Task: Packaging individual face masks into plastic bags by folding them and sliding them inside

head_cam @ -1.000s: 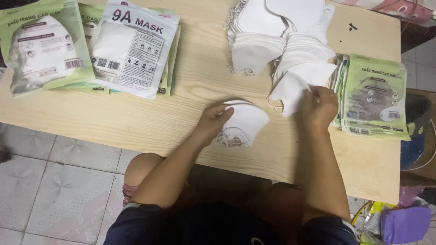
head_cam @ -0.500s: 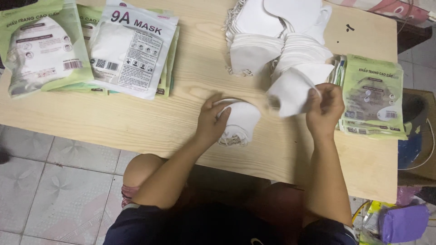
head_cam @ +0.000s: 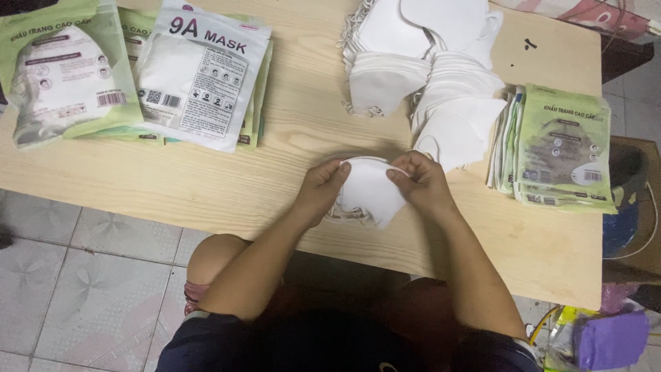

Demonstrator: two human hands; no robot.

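My left hand (head_cam: 322,187) and my right hand (head_cam: 421,180) both pinch the top edge of a folded white face mask (head_cam: 370,193), held just above the wooden table (head_cam: 303,131) near its front edge. A few more white masks lie under it, mostly hidden. Behind my right hand, a big heap of loose white masks (head_cam: 427,69) fans across the table's far middle.
A stack of green mask pouches (head_cam: 561,148) lies at the right. Filled packs, one white (head_cam: 203,76) and one green (head_cam: 58,76), lie at the far left. Tiled floor (head_cam: 76,275) below; a box and purple object (head_cam: 609,337) at lower right.
My right hand took a mask from the heap and brought it left to the small pile. My left hand lifted off the pile and now grips that mask too.
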